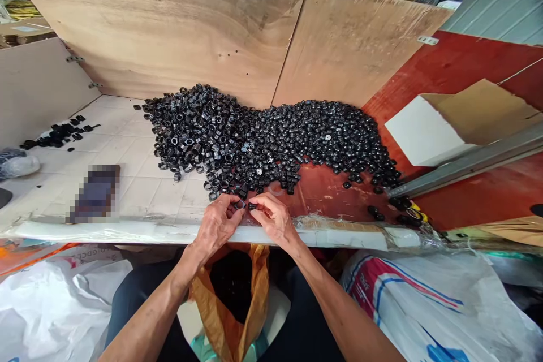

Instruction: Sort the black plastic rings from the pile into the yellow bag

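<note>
A big heap of small black ring-shaped parts (263,136) covers the middle of the workbench (139,181). At the bench's front edge my left hand (218,223) and my right hand (274,218) meet fingertip to fingertip. My left hand pinches a small black ring (240,204). My right hand pinches another small black part (253,206) right beside it. Both hands sit just in front of the heap's near edge. Below them, between my knees, hangs an open orange bag (229,317).
Plywood boards (190,28) wall the bench at the back and left. A smaller group of black parts (59,134) lies at the far left. An open cardboard box (453,119) and a metal rail (470,164) stand to the right. White sacks (424,305) flank my legs.
</note>
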`<act>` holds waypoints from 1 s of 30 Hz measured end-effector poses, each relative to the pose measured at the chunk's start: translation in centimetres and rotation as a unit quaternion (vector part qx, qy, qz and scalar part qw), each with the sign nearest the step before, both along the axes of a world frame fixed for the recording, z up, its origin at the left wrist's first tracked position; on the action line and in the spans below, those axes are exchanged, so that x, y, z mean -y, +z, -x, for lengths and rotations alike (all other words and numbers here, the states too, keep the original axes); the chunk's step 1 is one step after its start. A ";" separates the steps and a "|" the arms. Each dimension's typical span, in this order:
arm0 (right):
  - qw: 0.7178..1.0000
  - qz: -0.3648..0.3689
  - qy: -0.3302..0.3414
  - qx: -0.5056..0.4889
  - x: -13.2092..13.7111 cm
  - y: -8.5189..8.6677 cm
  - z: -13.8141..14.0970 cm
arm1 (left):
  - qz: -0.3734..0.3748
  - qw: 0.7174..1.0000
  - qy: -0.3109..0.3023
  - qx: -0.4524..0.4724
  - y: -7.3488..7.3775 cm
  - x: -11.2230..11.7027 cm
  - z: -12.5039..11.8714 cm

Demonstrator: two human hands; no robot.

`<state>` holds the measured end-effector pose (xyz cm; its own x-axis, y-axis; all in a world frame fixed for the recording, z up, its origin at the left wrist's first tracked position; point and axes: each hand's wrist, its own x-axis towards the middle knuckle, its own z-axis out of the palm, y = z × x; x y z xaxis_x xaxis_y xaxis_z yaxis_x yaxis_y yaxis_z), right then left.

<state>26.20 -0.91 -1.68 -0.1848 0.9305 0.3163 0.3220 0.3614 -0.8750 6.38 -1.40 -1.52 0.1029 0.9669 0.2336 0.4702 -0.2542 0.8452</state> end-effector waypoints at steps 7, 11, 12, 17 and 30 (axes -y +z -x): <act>0.991 0.085 -0.006 -0.099 0.6 -0.3 0.3 | 0.112 0.969 -0.061 0.211 0.9 0.6 0.2; 0.993 0.051 -0.005 -0.107 1.1 -0.2 0.8 | 0.140 0.947 -0.096 0.273 0.7 1.2 0.5; 0.994 0.039 -0.001 -0.104 1.3 0.0 1.0 | 0.137 0.946 -0.094 0.277 0.7 1.3 0.5; 0.998 0.000 0.012 -0.060 1.6 0.9 1.3 | 0.097 0.960 -0.088 0.247 0.3 1.7 0.8; 0.999 -0.020 -0.019 0.017 2.3 1.0 2.0 | 0.040 0.975 -0.111 0.188 -0.6 1.7 1.2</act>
<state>24.23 -3.24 -0.68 -0.1605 0.9235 0.3485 0.3649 0.3835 -0.8484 5.15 -3.14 -2.10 0.2345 0.9471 0.2192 0.0643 -0.2401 0.9686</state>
